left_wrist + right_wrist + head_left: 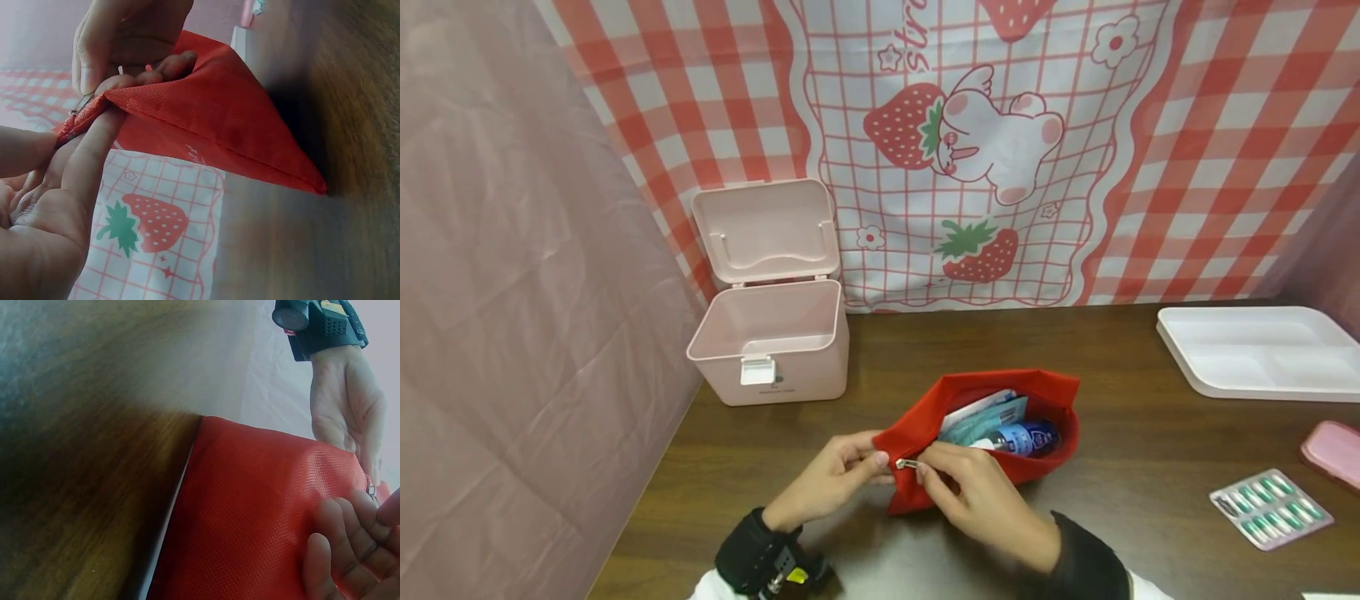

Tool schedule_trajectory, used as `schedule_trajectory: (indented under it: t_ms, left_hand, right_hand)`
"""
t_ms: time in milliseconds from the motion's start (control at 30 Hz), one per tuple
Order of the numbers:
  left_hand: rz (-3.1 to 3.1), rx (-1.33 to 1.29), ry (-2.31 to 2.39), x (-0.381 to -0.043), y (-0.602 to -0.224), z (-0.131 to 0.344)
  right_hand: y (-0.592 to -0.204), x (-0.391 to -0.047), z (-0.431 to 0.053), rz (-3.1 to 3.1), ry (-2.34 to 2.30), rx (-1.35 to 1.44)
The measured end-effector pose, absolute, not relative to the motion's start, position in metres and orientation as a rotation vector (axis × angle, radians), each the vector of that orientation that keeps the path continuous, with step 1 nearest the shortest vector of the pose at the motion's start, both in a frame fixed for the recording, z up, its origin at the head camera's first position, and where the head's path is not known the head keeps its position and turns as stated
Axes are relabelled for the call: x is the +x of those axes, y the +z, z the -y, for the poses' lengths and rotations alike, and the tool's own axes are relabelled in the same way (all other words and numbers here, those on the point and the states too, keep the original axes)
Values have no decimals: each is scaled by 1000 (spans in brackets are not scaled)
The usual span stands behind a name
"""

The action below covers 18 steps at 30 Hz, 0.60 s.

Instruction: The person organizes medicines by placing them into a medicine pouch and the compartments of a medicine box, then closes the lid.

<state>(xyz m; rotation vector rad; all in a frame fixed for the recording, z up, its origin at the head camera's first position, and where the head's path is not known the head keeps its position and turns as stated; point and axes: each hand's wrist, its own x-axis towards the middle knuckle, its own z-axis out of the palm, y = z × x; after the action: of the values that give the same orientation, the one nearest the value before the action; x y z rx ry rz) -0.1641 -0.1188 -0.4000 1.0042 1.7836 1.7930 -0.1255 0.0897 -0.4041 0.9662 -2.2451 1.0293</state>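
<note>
Right at the fingers (90, 156), a red pouch (917, 423) gapes upward, its zipped end pinched by the left hand (831, 473) and its zip pull (906, 463) by the right hand (981, 493), the cloth probably light, soft and floppy, so that end seems the best hold.

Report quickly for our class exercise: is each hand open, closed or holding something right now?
Left hand: closed, pinching one end of the red pouch.
Right hand: closed, pinching the zipper pull.
</note>
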Motion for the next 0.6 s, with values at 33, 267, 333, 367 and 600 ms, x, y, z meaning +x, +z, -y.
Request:
schedule_trajectory:
  t_ms: [33,267,333,367,600]
  left_hand:
    - [-1794,1010,1791,-164,-400,119]
    - [-1843,1057,1766,-163,-395,121]
    - [-1857,1072,1757,-164,-395,123]
    - [-1865,1081,1750,-164,-394,123]
    - [-1932,1123,1679,-165,-391,127]
  right_hand:
    - [-404,-126,-90,2236,1022,962]
    - [-400,-128,-93,2183,952,948]
    - [-399,-128,-97,2170,946,942]
    - [-398,-129,-99,2165,944,938]
    - [-393,-129,-127,2206,897,867]
